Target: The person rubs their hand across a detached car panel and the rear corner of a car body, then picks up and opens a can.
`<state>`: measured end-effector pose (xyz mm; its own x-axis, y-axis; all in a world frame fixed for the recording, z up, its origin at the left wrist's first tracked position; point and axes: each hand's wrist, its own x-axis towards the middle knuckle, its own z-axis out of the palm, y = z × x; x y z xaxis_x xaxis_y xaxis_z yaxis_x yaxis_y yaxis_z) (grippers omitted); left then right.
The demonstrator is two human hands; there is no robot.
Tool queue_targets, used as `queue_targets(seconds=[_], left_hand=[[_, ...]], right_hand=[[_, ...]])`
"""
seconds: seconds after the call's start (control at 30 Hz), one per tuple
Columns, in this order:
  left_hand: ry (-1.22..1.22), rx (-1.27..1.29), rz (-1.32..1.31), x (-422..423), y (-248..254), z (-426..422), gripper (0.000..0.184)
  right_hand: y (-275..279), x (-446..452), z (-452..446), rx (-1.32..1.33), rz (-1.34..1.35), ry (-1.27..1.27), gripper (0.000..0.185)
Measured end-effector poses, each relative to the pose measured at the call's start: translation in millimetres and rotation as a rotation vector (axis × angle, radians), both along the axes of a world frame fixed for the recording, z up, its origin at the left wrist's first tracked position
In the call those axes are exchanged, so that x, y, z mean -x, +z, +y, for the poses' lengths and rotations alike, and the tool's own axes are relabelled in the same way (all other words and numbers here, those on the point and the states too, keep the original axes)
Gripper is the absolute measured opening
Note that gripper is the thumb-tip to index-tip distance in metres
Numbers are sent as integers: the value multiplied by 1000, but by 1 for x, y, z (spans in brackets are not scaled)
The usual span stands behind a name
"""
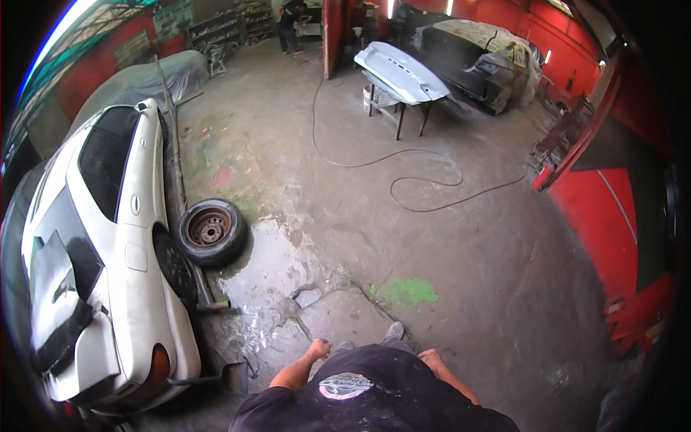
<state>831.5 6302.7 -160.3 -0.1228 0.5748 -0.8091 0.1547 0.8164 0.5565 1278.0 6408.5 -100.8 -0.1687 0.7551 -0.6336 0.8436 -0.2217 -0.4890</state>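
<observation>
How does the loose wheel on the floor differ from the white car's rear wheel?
The loose wheel lies on its side, while the rear wheel stands upright in its arch. The loose wheel shows a rusty brown rim; the rear wheel looks dark throughout. The loose wheel is fully visible, the rear wheel partly hidden. Both are round.

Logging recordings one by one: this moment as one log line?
left hand, right hand: contents unclear | wheel: beside white car | panel: on stand
</observation>
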Motion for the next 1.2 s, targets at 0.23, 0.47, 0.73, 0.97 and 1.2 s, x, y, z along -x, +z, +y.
queue_targets(seconds=[0.23,0.47,0.73,0.97,1.2], left_hand=[[1,-1,-3,-1,0,-1,40],[-12,17,11,-4,8,0,40],[-14,7,9,-5,4,3,39],[-51,-7,10,-6,11,5,39],[-28,6,-11,-9,5,6,40]], right_hand=[[-14,-6,2,-11,3,11,29],[4,-2,0,14,-9,-4,29],[5,-3,-4,-6,-18,-17,29],[-8,-11,-4,-79,5,34,29],[1,-10,-3,-27,10,-21,28]])
